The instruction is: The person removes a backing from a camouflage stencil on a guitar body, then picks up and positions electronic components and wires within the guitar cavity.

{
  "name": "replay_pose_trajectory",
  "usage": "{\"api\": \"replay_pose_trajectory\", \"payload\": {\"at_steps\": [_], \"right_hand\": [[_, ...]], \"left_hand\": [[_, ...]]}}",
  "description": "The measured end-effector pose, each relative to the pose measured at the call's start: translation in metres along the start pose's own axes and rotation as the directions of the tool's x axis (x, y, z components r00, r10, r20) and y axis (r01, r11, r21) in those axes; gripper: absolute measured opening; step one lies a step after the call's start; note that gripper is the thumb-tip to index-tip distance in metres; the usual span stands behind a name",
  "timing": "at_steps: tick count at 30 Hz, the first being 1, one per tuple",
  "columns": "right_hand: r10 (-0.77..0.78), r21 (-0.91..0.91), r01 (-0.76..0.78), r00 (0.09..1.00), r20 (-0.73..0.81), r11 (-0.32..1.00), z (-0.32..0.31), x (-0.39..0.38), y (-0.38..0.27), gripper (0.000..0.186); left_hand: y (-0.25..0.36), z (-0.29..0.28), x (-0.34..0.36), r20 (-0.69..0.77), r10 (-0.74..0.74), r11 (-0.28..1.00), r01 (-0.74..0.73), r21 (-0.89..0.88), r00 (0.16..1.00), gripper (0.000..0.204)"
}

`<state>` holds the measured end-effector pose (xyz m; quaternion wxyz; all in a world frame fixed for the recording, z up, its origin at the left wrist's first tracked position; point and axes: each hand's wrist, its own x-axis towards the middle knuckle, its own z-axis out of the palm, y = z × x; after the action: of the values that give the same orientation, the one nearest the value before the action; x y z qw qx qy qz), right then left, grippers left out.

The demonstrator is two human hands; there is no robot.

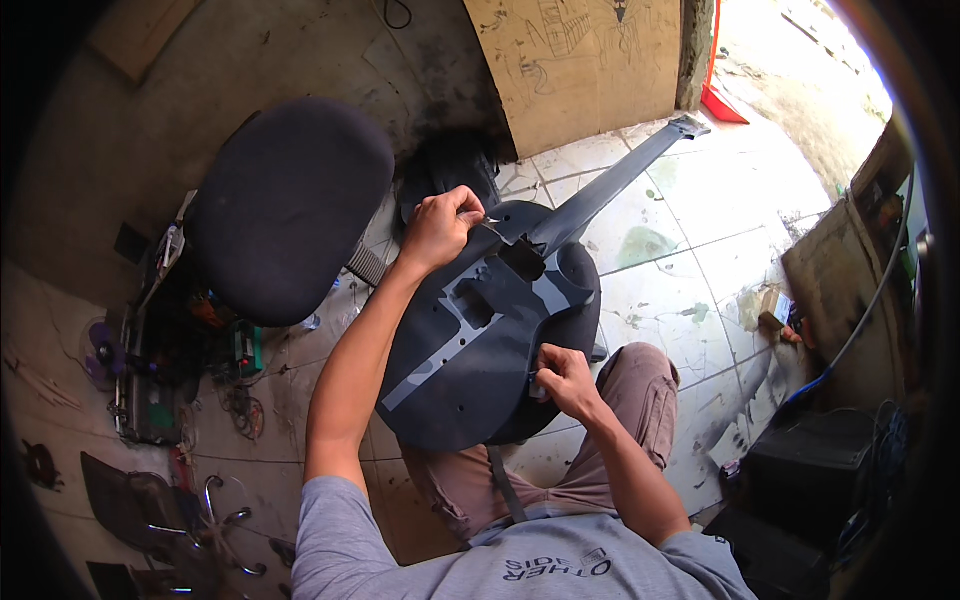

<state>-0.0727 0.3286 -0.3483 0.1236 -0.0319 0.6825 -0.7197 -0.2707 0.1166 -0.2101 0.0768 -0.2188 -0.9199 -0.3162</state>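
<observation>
A matte black electric guitar lies across my lap, its neck pointing away to the upper right. Grey patches and a long grey strip mark its top around two dark cut-outs. Near the far left edge of the body, my left hand pinches a thin, light strip just over the surface. My right hand is closed at the near right side of the body. Something small and pale shows beneath its fingers, too hidden to name.
A dark padded chair stands close on the left, beside a cluttered rack. A wooden board leans behind the guitar. Black equipment sits at the right with a cable. Beneath is a stained tile floor.
</observation>
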Motion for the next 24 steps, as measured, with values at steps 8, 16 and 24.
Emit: {"api": "replay_pose_trajectory", "payload": {"at_steps": [8, 16, 24], "right_hand": [[0.012, 0.025, -0.012, 1.0, -0.003, 1.0, 0.002, 0.0, 0.001, 0.018], [-0.015, 0.002, 0.015, 1.0, 0.004, 1.0, 0.007, 0.002, 0.003, 0.02], [-0.008, -0.047, 0.009, 1.0, 0.021, 0.999, 0.002, 0.0, -0.004, 0.019]], "left_hand": [[-0.006, 0.002, 0.012, -0.07, 0.01, 0.999, -0.013, -0.037, 0.997, 0.004], [-0.01, -0.035, 0.061, -0.425, 0.024, 0.983, -0.1, -0.156, 0.905, 0.004], [0.028, -0.039, 0.045, 0.2, 0.269, 0.952, -0.292, 0.095, 0.942, 0.054]]}}
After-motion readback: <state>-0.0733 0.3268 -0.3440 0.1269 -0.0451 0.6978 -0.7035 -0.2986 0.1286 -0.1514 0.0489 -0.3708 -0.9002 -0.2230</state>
